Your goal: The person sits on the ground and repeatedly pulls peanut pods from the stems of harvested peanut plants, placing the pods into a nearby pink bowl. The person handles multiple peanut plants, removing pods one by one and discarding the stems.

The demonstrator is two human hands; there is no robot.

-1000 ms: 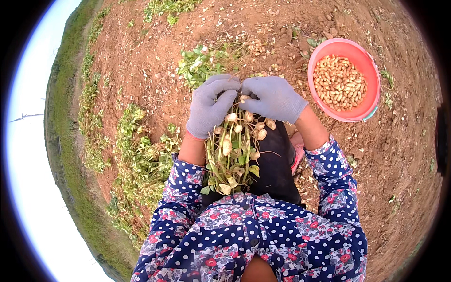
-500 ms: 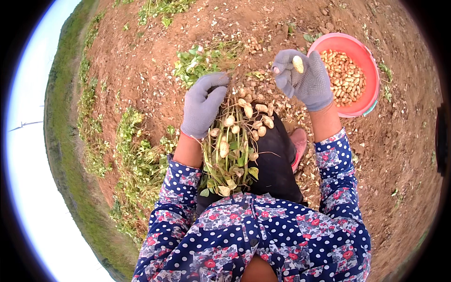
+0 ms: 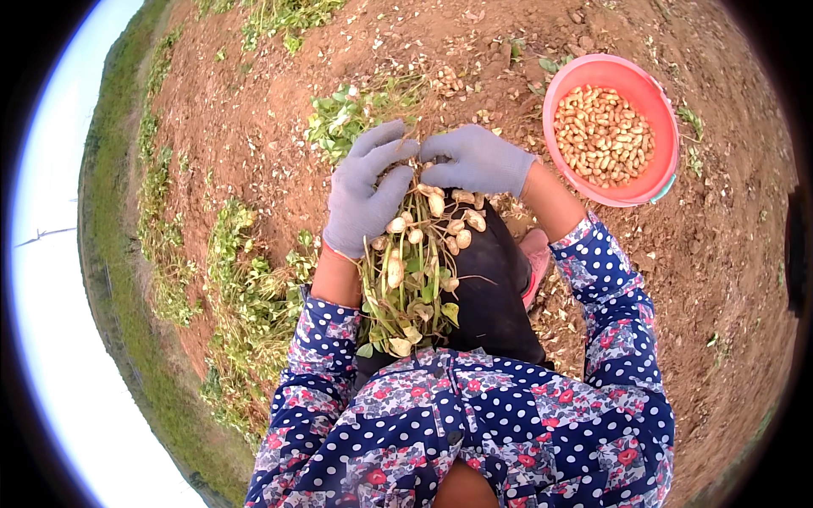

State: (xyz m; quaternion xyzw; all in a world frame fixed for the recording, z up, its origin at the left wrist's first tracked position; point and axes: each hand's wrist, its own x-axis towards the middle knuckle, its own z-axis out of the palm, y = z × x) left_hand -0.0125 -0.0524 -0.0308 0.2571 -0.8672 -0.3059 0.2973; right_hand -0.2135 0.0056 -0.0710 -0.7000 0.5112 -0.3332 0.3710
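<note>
A bunch of pulled-up peanut plants (image 3: 417,298) lies across my lap, its leafy stems toward my body and its roots and pods pointing away. Pale peanuts (image 3: 436,205) hang from the roots. My left hand (image 3: 366,190), in a grey glove, is closed on the root end of the bunch. Across from it, my right hand (image 3: 480,159), gloved the same way, has its fingers bent in at the roots, close to the left fingertips. Whatever lies between the right fingers is hidden.
A pink bucket (image 3: 555,140), partly filled with picked peanuts (image 3: 605,135), stands at the far right. More green plants (image 3: 246,279) lie on the left, and a leafy clump (image 3: 339,118) sits beyond my left hand. Brown soil (image 3: 703,262) with scattered dry bits surrounds me.
My right hand has moved left from beside the bucket to the roots. The loose peanut that showed at its fingers is out of sight. My left hand stays at the bunch, its fingers slightly shifted.
</note>
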